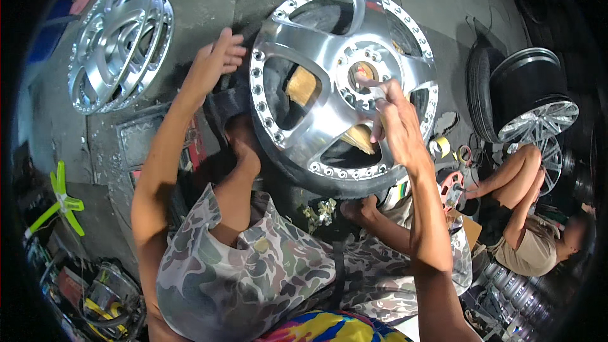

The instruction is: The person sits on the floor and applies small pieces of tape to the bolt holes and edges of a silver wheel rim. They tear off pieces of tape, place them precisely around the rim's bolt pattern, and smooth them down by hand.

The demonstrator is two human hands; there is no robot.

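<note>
A polished silver wheel face [310,120] lies before me, with broad spokes and bolt holes around its rim. It rests on a black tyre [297,174]. My left hand [218,60] is raised just left of the wheel, fingers apart and nothing in it. Over the hub, my right hand [398,120] is closed in a pinch around something small and pale that I cannot make out. One finger reaches toward the centre hole [362,75]. Through the gaps between spokes show a wooden block [301,85] and a second wood piece [359,138].
Two more silver wheel faces [120,44] stand at the far left. At right are a tyre [482,95] and a dark wheel barrel [531,79]. Another person [529,240] sits at the right. A yellow tape roll [439,147] and a lime-green stand [63,201] lie nearby.
</note>
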